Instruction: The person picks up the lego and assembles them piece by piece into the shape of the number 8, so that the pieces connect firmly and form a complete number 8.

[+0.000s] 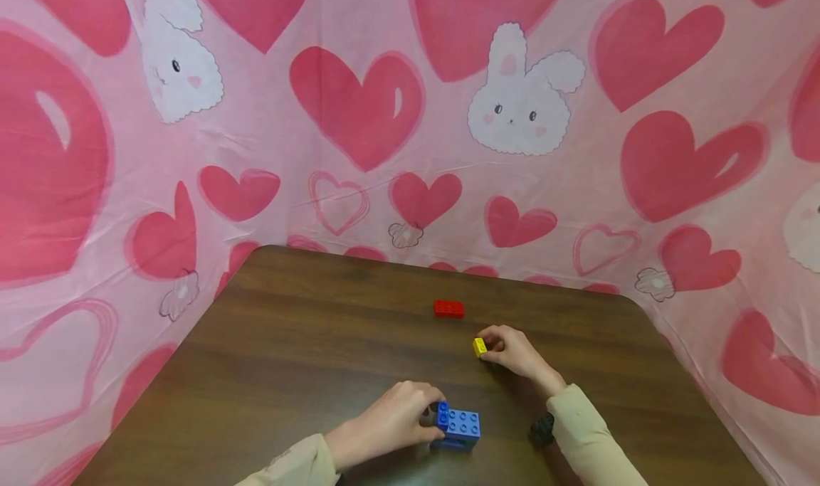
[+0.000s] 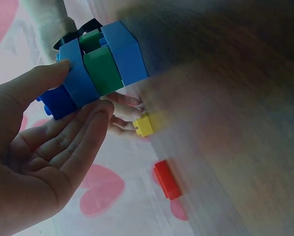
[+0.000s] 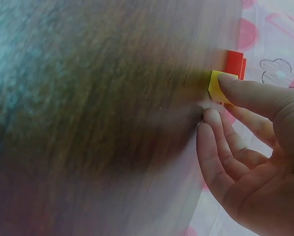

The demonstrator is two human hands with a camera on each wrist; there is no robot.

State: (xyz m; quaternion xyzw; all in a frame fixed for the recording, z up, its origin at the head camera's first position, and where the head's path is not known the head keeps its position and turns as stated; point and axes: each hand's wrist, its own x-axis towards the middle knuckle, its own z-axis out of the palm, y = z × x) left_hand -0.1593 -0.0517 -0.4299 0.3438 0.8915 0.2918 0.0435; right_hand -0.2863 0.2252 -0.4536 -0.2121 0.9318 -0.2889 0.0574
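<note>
My left hand [image 1: 400, 418] holds a stack of toy building bricks [image 1: 463, 425] by its left end, near the front of the table. In the left wrist view the stack shows blue bricks [image 2: 126, 54] above and below, with green bricks [image 2: 102, 70] between them; a darker blue brick [image 2: 61, 102] sits at the end by my fingers. Farther back and to the right, my right hand [image 1: 515, 351] pinches a small yellow brick [image 1: 480, 347] between thumb and fingers, low at the tabletop. Beyond it lies a red brick [image 1: 448, 309], apart from both hands.
A brown wooden table [image 1: 307, 329] carries everything. Under the right forearm sits a black object [image 1: 542, 429], partly covered by the sleeve [image 1: 586, 429]. Behind the table hangs a pink cloth [image 1: 359, 208] with hearts and rabbits.
</note>
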